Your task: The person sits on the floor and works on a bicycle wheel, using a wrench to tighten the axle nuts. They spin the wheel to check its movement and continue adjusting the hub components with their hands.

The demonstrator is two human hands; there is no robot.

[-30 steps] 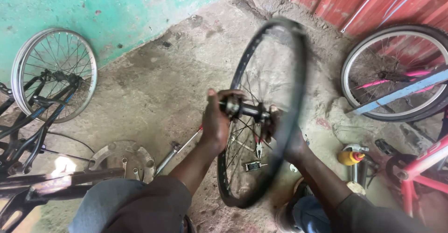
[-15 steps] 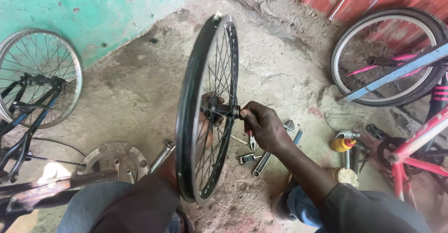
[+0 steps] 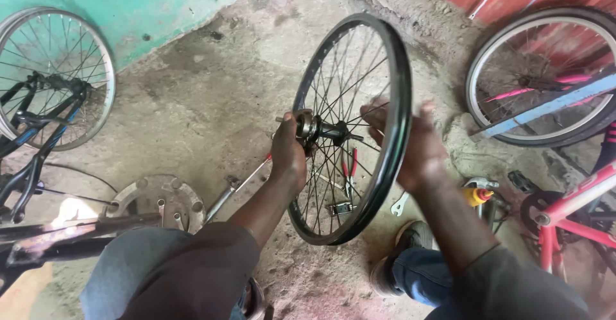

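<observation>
My left hand [image 3: 289, 156] clamps the hub [image 3: 317, 129] of a bare black wheel [image 3: 391, 121]; my right hand [image 3: 414, 147] lies open-fingered against its rim. Best held steady by the axle.

Glossy black metal rim [image 3: 403, 102], thin steel spokes [image 3: 350, 83]; rough concrete floor [image 3: 192, 102].

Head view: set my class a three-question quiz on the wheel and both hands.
1. True or false: the left hand grips the hub of the wheel.
2. Where is the right hand? A on the rim; B on the ground; C on the pliers.
3. What lies on the ground under the spokes, red-handled?

Key: 1 true; 2 A; 3 pliers.
</observation>
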